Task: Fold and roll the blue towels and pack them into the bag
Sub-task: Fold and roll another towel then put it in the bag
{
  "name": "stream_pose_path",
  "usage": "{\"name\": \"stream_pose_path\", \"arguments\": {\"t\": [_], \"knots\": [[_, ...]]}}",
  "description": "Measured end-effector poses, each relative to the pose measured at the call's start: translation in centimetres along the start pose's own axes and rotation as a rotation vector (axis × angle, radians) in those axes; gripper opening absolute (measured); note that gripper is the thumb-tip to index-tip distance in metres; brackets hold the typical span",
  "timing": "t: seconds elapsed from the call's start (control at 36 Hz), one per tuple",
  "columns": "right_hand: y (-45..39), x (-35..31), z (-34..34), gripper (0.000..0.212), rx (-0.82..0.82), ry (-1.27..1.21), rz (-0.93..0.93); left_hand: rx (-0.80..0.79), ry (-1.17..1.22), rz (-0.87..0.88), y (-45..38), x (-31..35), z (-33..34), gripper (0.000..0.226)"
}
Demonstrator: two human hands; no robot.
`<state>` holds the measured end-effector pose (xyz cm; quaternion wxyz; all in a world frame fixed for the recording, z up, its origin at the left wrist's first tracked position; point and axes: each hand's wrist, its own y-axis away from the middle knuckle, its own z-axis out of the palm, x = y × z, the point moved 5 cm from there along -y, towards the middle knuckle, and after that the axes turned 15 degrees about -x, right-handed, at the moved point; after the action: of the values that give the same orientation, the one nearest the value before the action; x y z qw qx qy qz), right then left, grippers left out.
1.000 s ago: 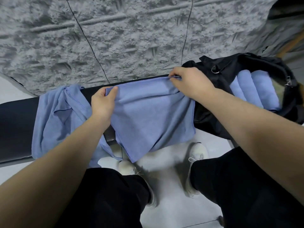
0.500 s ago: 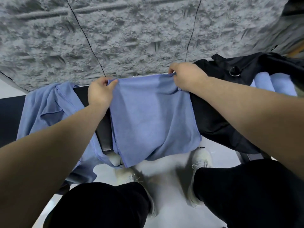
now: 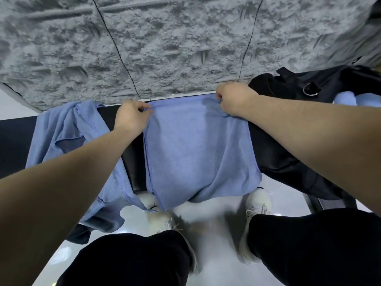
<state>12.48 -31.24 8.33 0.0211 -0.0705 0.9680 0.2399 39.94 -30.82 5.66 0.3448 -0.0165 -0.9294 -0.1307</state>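
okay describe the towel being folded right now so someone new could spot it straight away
Find the black bench along the grey wall. The blue towel lies spread flat across its middle, both far corners pinched by the left hand and right hand. The neighbouring towel lies crumpled and untouched.

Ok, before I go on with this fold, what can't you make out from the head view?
- Bag: right edge of the head view crops it; its opening and free room unseen.
- Rolled towels: partly cropped; count unclear.
- Fingertips of left hand and right hand: curled behind the towel edge.
- Spare towels: bunched, left forearm across them; number unclear.
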Motion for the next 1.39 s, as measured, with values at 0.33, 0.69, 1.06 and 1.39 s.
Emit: {"name": "stream_pose_path", "arguments": {"t": [0.33, 0.69, 1.06, 1.39], "knots": [[0.8, -0.4, -0.4, 0.024, 0.065, -0.136, 0.014, 0.036, 0.658, -0.166, 1.3, 0.0, 0.3, 0.015], [5.7, -1.0, -0.1, 0.007, 0.176, -0.915, -0.061, 0.139, 0.93, -0.131, 5.7, 5.5, 1.1, 0.018], [12.6, -2.8, 0.1, 0.028, 0.21, -1.141, -0.172, 0.05, 0.496, 0.173, 11.6, 14.6, 2.4, 0.026], [13.8, -1.8, 0.9, 0.029, 0.116, -1.617, -0.239, -0.107, 0.467, 0.289, 12.5, 16.1, 4.4, 0.026]]}}
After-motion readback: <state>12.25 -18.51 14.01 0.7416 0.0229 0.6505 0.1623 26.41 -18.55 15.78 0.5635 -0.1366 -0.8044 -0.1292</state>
